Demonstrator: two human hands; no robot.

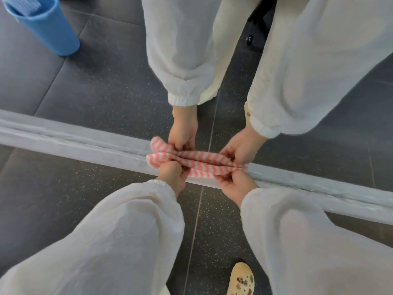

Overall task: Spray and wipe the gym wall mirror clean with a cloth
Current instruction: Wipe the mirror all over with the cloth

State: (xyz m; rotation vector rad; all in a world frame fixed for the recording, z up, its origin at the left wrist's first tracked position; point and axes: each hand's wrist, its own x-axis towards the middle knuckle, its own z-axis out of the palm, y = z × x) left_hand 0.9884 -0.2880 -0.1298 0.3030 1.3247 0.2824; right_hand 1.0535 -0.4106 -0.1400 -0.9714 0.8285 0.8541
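A pink-striped cloth (197, 165) is held stretched along the mirror's (106, 81) bottom edge, just above the floor (63, 188), left hand (173, 174) gripping one end, right hand (234, 184) pinching the other with curled fingers (223, 177). Cloth is judged light, soft, floppy; best gripped at the ends or bunched. Blue bucket (49, 28) is seen reflected.

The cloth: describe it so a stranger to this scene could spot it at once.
Find the pale strip that runs across the dark speckled floor at the foot of the mirror. Right at that strip, both hands, left hand and right hand, pinch the ends of the cloth, stretched between them. It alone carries pink and white zigzag stripes; its mirrored double lies just above.
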